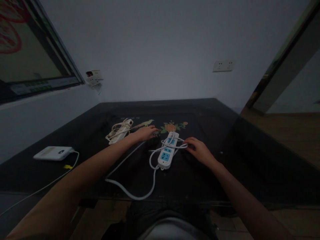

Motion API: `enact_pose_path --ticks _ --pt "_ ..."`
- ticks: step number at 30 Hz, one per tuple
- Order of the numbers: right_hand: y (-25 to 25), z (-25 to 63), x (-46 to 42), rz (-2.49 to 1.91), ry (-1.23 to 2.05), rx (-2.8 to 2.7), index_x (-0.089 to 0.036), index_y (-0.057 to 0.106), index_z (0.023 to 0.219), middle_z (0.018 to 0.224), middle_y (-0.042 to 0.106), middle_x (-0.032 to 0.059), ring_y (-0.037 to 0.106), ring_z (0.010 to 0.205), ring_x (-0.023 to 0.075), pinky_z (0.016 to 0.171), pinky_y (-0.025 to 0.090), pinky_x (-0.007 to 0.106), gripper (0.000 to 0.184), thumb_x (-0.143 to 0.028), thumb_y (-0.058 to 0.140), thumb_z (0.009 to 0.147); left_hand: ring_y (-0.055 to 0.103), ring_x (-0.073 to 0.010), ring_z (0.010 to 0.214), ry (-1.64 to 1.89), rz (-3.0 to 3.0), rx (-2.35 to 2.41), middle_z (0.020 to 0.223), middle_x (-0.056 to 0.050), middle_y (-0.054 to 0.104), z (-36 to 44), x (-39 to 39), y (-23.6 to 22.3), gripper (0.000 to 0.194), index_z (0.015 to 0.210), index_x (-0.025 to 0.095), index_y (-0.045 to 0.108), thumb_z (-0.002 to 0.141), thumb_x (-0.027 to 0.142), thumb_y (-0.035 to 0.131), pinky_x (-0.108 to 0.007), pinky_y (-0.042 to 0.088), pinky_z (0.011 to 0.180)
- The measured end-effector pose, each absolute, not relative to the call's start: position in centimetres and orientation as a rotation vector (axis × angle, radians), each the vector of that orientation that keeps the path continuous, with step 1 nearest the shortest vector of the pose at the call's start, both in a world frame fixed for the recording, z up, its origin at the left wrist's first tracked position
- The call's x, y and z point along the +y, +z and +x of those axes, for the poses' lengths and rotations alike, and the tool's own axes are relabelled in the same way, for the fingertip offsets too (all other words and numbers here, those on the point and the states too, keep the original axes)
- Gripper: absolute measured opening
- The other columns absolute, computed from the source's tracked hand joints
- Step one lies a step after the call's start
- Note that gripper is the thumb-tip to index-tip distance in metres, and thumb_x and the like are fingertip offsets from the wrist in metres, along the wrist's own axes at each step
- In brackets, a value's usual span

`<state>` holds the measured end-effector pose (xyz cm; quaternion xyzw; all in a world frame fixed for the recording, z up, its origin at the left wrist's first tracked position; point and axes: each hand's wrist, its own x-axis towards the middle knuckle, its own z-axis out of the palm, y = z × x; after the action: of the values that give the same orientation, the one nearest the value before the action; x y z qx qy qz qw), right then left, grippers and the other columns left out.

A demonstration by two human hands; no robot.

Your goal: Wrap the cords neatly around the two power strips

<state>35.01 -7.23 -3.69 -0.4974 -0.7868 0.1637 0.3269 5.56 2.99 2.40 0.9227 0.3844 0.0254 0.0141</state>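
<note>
A white power strip (165,156) with blue socket faces lies lengthwise on the dark table. Its white power cord (136,198) is looped over the strip, curves out towards the front edge and runs up to beneath my left hand. My right hand (198,150), at the strip's right side, pinches the looped cord between thumb and fingers. To the left of the strip, my left hand (147,133) is low over the table, fingers curled around the cord; its plug end cannot be made out.
A second power strip (122,130), wrapped in its own cord, lies behind my left forearm. At the table's left are a white power bank (53,153) with a thin cable and a yellow tag (68,166). Wall sockets (223,66) sit above the black table (212,186).
</note>
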Motion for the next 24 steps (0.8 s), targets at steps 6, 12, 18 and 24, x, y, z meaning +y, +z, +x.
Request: enact_pose_path --ticks 6,12,18,24 --pt "-3.4 35.9 -7.4 -1.26 0.424 -2.103 -0.024 0.062 0.116 0.122 0.055 0.0078 0.058 0.11 0.0206 0.092 0.049 0.037 0.046 -0.007 0.055 0.075 0.063 -0.0219 0.097 0.182 2.802 1.24 0.105 -0.007 0.068 5.1 -4.8 7.2 0.026 0.103 0.019 0.063 0.093 0.035 0.045 -0.031 0.046 0.083" --pt "-1.2 34.5 -10.2 -1.435 0.184 -1.965 -0.021 0.065 0.111 0.116 0.06 0.0089 0.057 0.111 0.0236 0.098 0.045 0.045 0.036 -0.01 0.048 0.081 0.066 -0.0245 0.076 -0.294 2.602 1.26 0.083 -0.006 0.07 4.3 -15.3 5.7 0.035 0.08 0.019 0.064 0.087 0.051 0.052 -0.032 0.047 0.064" --pt "-0.8 25.8 -14.9 -1.351 0.111 -2.108 -0.021 0.066 0.114 0.122 0.06 0.0116 0.051 0.118 0.0272 0.097 0.048 0.045 0.028 -0.019 0.055 0.087 0.067 -0.0292 0.09 -0.263 2.543 1.362 0.101 -0.01 0.07 4.6 -18.6 1.0 0.025 0.105 0.018 0.058 0.09 0.037 0.049 -0.038 0.051 0.072" --pt "-2.3 22.0 -15.2 -1.418 0.087 -2.173 -0.023 0.067 0.108 0.141 0.048 0.011 0.039 0.131 0.035 0.097 0.048 0.05 0.029 -0.023 0.071 0.078 0.068 -0.0251 0.083 -0.164 2.38 1.472 0.094 -0.007 0.07 2.8 -17.7 0.3 0.022 0.099 0.021 0.056 0.094 0.031 0.037 -0.034 0.048 0.07"
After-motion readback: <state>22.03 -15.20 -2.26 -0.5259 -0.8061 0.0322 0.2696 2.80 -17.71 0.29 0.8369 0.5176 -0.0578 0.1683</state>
